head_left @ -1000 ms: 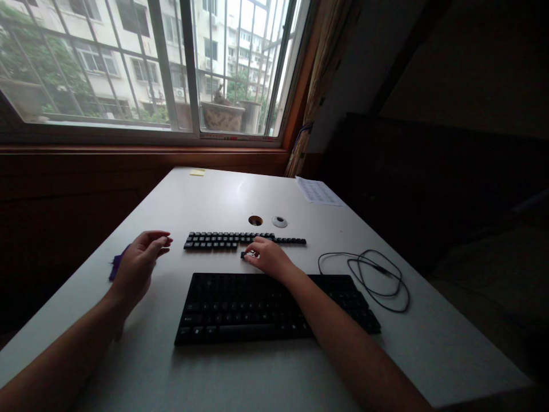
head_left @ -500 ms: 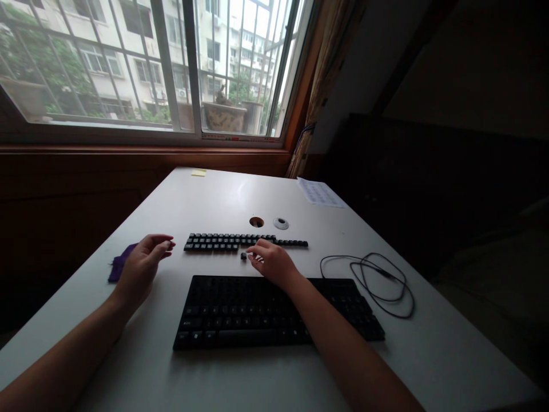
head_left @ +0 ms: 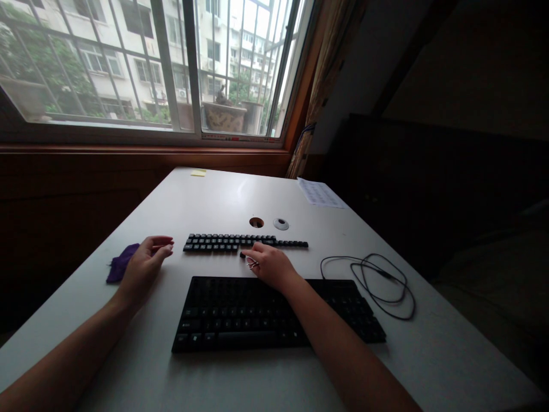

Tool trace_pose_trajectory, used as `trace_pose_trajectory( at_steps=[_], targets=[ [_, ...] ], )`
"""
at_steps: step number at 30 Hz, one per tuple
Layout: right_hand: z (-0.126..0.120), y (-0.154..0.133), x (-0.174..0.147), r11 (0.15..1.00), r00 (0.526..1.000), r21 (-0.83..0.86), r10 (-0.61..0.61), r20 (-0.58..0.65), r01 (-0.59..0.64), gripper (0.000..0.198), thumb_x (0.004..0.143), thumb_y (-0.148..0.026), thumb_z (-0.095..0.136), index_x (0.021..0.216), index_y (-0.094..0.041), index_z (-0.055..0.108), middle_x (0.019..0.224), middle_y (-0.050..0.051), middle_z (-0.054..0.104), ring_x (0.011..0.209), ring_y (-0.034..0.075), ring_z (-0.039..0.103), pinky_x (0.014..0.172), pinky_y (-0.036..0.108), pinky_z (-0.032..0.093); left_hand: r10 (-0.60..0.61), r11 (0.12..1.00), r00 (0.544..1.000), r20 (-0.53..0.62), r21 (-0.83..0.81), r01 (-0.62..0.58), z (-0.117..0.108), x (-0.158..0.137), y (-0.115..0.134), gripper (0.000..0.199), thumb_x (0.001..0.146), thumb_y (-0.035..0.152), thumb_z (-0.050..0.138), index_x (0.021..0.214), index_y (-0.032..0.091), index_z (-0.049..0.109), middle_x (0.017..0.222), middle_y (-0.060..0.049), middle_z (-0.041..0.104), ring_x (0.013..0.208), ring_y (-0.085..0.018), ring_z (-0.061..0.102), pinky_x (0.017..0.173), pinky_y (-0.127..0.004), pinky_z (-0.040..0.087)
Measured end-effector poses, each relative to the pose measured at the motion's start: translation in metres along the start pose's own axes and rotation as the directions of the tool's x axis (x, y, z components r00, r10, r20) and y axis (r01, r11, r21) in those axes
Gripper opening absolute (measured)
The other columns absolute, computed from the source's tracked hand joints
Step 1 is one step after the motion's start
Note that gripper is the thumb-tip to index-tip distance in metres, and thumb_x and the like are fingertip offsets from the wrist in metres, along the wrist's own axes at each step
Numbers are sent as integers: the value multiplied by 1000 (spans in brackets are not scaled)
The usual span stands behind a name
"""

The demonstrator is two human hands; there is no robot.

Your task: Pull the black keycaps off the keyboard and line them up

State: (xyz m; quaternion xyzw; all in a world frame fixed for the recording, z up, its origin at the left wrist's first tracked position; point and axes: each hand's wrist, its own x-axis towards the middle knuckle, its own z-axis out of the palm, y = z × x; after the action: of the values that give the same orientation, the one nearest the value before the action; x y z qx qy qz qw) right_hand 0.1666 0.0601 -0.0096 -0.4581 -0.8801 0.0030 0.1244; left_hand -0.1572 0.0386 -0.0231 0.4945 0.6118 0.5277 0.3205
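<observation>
My right hand (head_left: 274,265) is over the back edge of a black keyboard (head_left: 240,337). Its index fingertip touches a loose black keycap (head_left: 242,255). The other fingers curl round a thin, pale, wire-like thing (head_left: 253,265), mostly hidden in the hand. Just behind lie rows of loose black keycaps (head_left: 210,241), lined up on the desk and partly covered by this hand. On the left, my left hand (head_left: 148,260) rests on its side by a purple cloth (head_left: 122,264). Its fingers reach forward, thumb a little apart, and nothing shows between them. The keyboard's upper rows look bare of caps.
A black cable (head_left: 381,274) lies coiled right of the keyboard on the white desk (head_left: 223,200). Beyond the keycaps are a round cable hole (head_left: 256,222) and its cover (head_left: 281,224). Printed paper (head_left: 321,193) and a yellow note (head_left: 198,173) lie along the far edge.
My right index finger has moved left and down onto the loose keycap, which was just apart from it. My left hand has barely shifted, its thumb slightly lower.
</observation>
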Motion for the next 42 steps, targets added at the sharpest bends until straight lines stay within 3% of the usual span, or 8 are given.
trace_pose_trajectory(
  at_steps=[7,15,26,42],
  targets=[
    [0,1,-2,998,998,-40,-59,-25,58,31,92,-25,53,119,-29,66,102,3,66,87,17,62,73,27,48,43,997,999,4,67,-43,-1,-1,3,39,80,46,62,109,19,64,109,-10,69,100,-28,67,89,-42,52],
    [0,-1,-3,998,997,-17,-64,-50,63,30,94,-24,51,120,-27,66,101,4,67,90,16,62,77,27,47,57,994,998,15,89,-58,-1,-1,1,39,82,46,61,110,20,64,112,-10,69,102,-29,67,87,-42,53],
    [-7,-8,0,1000,998,-9,21,60,-20,41,94,-29,48,134,-26,57,120,7,64,100,20,63,82,30,50,70,990,997,29,124,-73,0,-1,-1,38,82,45,61,110,19,64,113,-11,69,105,-29,66,88,-41,51],
    [-1,-5,2,999,997,4,35,63,-35,44,95,-30,45,139,-25,51,132,6,58,103,21,64,84,31,51,60,990,997,45,121,-66,1,-1,-5,40,81,46,61,110,19,64,112,-11,69,103,-29,66,87,-40,51]
  ],
)
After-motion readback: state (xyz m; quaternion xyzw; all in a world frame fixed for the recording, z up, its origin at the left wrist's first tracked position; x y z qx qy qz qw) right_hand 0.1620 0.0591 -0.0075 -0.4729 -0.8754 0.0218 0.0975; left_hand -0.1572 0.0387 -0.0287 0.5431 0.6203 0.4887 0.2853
